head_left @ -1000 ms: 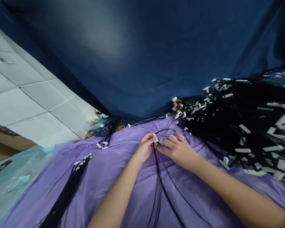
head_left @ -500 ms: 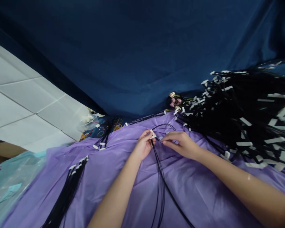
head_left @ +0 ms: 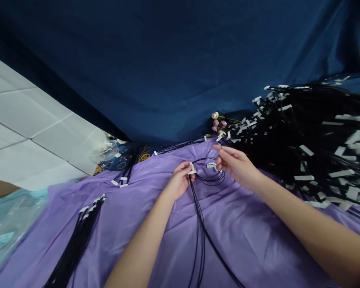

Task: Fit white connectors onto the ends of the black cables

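Note:
My left hand (head_left: 180, 182) is closed around several thin black cables (head_left: 201, 218) near their white ends, pinching them between thumb and fingers. The cables trail down toward the front of the purple cloth, and some curve right in a loop (head_left: 211, 184). White end pieces (head_left: 212, 165) show within that loop. My right hand (head_left: 235, 166) is just above and right of the loop, with its thumb and fingers drawn together. Whatever may lie between those fingertips is too small to make out.
Purple cloth (head_left: 132, 224) covers the work surface. A large heap of black cables with white ends (head_left: 288, 152) lies at the right, beside small artificial flowers (head_left: 219, 123). A black bundle (head_left: 78, 240) lies at left. Behind hangs a dark blue curtain (head_left: 168, 72).
My right hand has lifted up and away from the loop, its fingers now higher. White end pieces in the loop are more exposed. My left hand keeps its hold on the cables.

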The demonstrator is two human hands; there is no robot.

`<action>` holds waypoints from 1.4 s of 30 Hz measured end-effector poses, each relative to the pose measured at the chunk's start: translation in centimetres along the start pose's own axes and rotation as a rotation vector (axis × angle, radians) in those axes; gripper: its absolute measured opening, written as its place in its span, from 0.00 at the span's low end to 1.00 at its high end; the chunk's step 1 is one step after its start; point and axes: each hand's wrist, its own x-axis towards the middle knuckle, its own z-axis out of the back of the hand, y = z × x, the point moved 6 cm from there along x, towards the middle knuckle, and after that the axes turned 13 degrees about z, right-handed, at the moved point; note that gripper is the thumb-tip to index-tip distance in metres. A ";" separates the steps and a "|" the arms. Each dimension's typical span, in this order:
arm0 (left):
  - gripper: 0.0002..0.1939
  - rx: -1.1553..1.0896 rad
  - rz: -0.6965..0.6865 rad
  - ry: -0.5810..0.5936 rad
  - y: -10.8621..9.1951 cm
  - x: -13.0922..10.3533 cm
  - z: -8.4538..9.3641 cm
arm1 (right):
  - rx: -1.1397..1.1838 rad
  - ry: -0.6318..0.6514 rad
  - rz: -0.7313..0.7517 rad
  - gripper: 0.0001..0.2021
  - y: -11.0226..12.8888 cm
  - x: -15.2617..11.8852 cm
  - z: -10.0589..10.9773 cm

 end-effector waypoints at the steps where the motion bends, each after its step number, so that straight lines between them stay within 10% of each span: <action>1: 0.15 -0.004 -0.001 0.003 0.0 0.0 0.0 | -0.099 0.067 -0.015 0.22 -0.3 -0.2 -0.3; 6: 0.17 -0.039 -0.007 0.012 0.2 0.2 0.3 | -0.517 0.284 0.082 0.14 -1.2 -0.9 -1.0; 16: 0.15 -0.047 -0.006 0.022 0.2 0.1 0.3 | -0.862 0.138 0.257 0.13 -0.2 -0.6 0.4; 42: 0.18 -0.038 -0.027 0.015 0.4 0.3 0.4 | -0.796 0.109 0.208 0.13 -0.7 -0.6 0.5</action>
